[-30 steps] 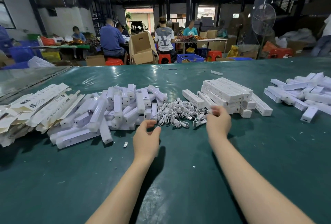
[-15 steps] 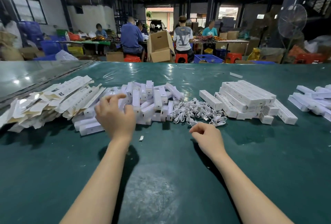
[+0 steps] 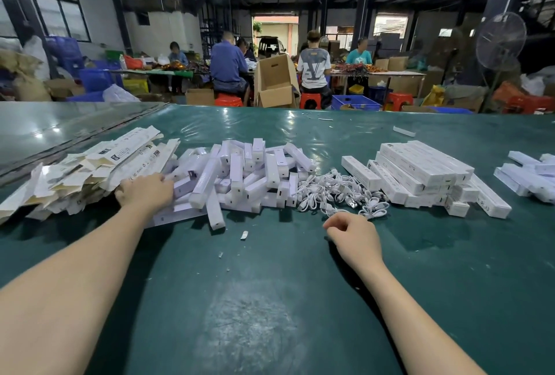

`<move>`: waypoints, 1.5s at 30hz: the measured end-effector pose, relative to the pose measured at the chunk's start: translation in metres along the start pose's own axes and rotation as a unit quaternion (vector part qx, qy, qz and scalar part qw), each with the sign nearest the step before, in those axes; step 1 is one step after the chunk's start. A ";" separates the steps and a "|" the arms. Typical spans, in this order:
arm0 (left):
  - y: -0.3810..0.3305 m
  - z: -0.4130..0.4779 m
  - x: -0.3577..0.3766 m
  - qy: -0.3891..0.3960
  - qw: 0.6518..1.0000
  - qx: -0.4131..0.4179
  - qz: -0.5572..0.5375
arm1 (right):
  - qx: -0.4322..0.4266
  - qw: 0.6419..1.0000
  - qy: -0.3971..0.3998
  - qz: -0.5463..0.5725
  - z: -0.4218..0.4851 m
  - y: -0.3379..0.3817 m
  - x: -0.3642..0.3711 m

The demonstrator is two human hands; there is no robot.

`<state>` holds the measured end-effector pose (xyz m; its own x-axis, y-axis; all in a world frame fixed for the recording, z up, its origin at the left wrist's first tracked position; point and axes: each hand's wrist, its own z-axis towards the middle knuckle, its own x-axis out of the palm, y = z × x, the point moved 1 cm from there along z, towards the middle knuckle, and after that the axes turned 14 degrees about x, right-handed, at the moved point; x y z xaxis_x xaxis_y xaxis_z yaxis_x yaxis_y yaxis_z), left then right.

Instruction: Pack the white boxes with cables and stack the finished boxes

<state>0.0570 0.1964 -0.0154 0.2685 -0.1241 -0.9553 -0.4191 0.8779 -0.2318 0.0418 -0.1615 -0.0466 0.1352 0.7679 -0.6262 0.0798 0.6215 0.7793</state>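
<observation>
My left hand [image 3: 144, 193] reaches onto the seam between a heap of flat unfolded cartons [image 3: 90, 170] and a pile of loose white bar-shaped pieces [image 3: 246, 176]. Its fingertips are buried in the pile, so its grasp is hidden. My right hand [image 3: 351, 233] rests on the green table [image 3: 270, 299] with its fingers curled and nothing visible in them. It lies just in front of a tangle of white cables [image 3: 339, 191]. Right of the cables stands a stack of closed white boxes [image 3: 426, 173].
More white boxes [image 3: 531, 173] lie at the far right edge. Small white scraps [image 3: 244, 235] dot the table in front of the piles. Beyond the table, several people sit at work tables among cardboard boxes [image 3: 274, 82], blue crates and red stools. A fan [image 3: 500, 41] stands at the right.
My left hand has moved left and forward onto the pile by the flat cartons. My right hand has drawn back from the cables toward me. The view has turned slightly left.
</observation>
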 end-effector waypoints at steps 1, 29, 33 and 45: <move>-0.001 -0.003 0.000 -0.038 0.999 -0.006 -0.007 | 0.000 1.000 0.001 0.000 0.000 0.000 0.000; -0.179 -0.188 0.038 0.066 0.786 0.352 -0.504 | 0.103 0.805 0.016 0.584 -0.010 0.010 -0.007; -0.172 -0.176 0.034 -0.044 0.785 0.252 -0.564 | 0.161 0.800 0.087 0.572 -0.008 0.008 -0.008; -0.163 -0.169 0.027 -0.249 0.795 0.434 -0.343 | 0.228 0.732 0.156 0.623 -0.008 0.010 -0.007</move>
<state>-0.0138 -0.0279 -0.0344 0.5763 -0.7018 -0.4188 0.6715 0.6987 -0.2468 0.0334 -0.1594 -0.0340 0.1577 0.7365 0.6578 0.4175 -0.6534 0.6315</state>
